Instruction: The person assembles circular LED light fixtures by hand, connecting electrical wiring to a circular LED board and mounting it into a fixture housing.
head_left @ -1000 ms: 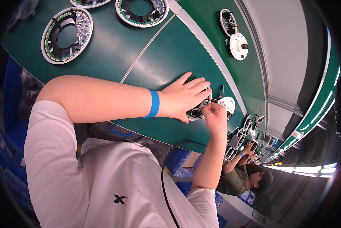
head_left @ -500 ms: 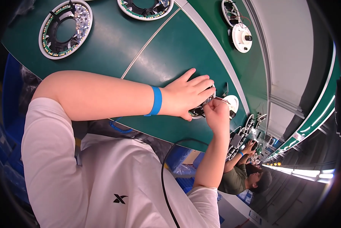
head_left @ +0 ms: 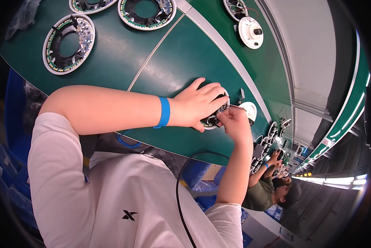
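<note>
My left hand (head_left: 198, 103), a blue band (head_left: 164, 112) around its wrist, lies with spread fingers over a ring-shaped circuit assembly (head_left: 210, 121) on the green bench. The hand covers much of the ring. From the right, my right hand (head_left: 236, 123) reaches in with thumb and forefinger pinched at the ring's inner parts. What sits between those fingertips is too small and hidden to tell. Thin red and dark wires (head_left: 236, 107) run above its knuckles toward a white round part (head_left: 248, 111), partly hidden behind the hand.
Similar rings (head_left: 68, 44) with white rims and lit-coloured chips lie at the far left. A white disc with a black knob (head_left: 250, 33) rests beyond the grey rail (head_left: 224, 49). A black cable (head_left: 178, 194) hangs before me. A co-worker (head_left: 272, 192) handles parts at the right.
The view has shifted slightly, bringing more of the far rings into sight. Both hands stay at the same ring, my right fingertips still pinched there.
</note>
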`<state>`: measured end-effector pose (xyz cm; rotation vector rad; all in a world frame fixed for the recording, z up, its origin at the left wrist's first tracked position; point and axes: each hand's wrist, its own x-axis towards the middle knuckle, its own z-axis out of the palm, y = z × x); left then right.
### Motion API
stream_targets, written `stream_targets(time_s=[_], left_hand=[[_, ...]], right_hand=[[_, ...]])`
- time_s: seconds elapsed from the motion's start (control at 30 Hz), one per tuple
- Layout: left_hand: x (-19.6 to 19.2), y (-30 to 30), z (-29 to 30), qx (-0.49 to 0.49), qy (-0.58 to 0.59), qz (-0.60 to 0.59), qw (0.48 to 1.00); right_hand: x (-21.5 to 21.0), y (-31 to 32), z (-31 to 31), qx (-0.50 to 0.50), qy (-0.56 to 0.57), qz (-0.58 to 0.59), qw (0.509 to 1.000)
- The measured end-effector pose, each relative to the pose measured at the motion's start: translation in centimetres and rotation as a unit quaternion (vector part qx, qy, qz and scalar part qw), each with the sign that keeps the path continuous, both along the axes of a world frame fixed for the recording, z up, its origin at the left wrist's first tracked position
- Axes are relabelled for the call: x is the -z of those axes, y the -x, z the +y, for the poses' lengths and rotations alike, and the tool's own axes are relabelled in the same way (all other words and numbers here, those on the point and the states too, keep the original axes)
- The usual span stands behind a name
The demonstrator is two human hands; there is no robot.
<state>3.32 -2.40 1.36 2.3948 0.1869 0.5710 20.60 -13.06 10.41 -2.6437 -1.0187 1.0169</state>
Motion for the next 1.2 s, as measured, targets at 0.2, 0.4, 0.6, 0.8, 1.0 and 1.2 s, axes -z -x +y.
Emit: stream_targets(time_s=[0.2, 0.4, 0.6, 0.8, 1.0, 1.2], left_hand=[[-0.1, -0.1, 0.7, 0.022, -0.008, 0.011, 1.0], [-0.5, 0.3, 1.2, 0.029, -0.012, 0.061, 0.998], [-0.1, -0.2, 3.5, -0.013, 0.001, 0.065, 0.998], [-1.6, 0.2, 3.7, -0.035, -0.076, 0.132, 0.988], [-2.4, 0.4, 4.0, -0.05, -0.089, 0.159, 0.982], [-2.1, -1.8, 4.5, -0.038, -0.085, 0.152, 0.984]], right_hand=[[2.0, -0.5, -1.8, -0.064, -0.101, -0.117, 0.986], [2.7, 1.9, -6.4, -0.116, -0.343, -0.227, 0.904], [9.5, -1.8, -12.4, -0.024, -0.406, -0.268, 0.873], [11.2, -3.2, -9.8, -0.004, -0.441, -0.318, 0.839], [10.2, -4.8, -8.5, 0.006, -0.5, -0.269, 0.823], [11.6, -7.6, -6.3, 0.049, -0.508, -0.172, 0.843]])
